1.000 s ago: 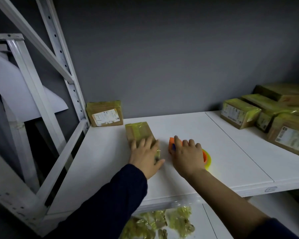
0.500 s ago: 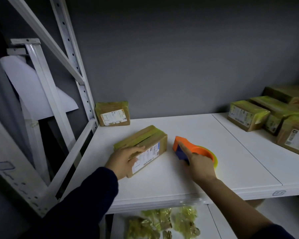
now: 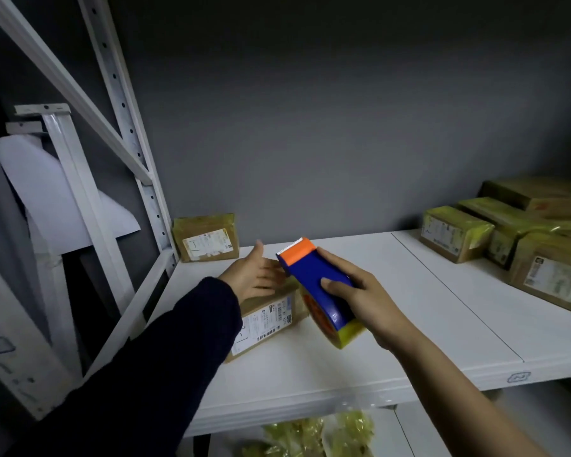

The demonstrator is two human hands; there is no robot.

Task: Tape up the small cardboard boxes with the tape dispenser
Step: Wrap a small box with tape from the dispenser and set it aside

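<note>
- While the left hand (image 3: 256, 275) is resting on top of the small cardboard box (image 3: 267, 323), its fingers are lying straight and slightly apart, pointing toward the wall and gripping nothing; they are blurred.
- That box is sitting on the white shelf (image 3: 360, 367), toward its left end and near the front edge, with a printed label facing the camera.
- The right hand (image 3: 366, 301) is holding the tape dispenser (image 3: 314, 278) clear of the shelf, its fingers and thumb clamped round the blue body.
- The dispenser's orange head (image 3: 294, 247), with its toothed blade, is pointing up and away, just beside the left hand.
- Its yellowish tape roll (image 3: 348, 336) is hanging at the near end, overlapping the box's right end in view; whether they are touching cannot be told.
- A second taped box (image 3: 206, 237) is leaning against the grey wall at the back left corner, well apart from the hands.
- Several more taped boxes (image 3: 455, 232) are lying clustered at the shelf's right end.
- Crumpled yellow-green film (image 3: 310, 430) is showing on the level below.
</note>
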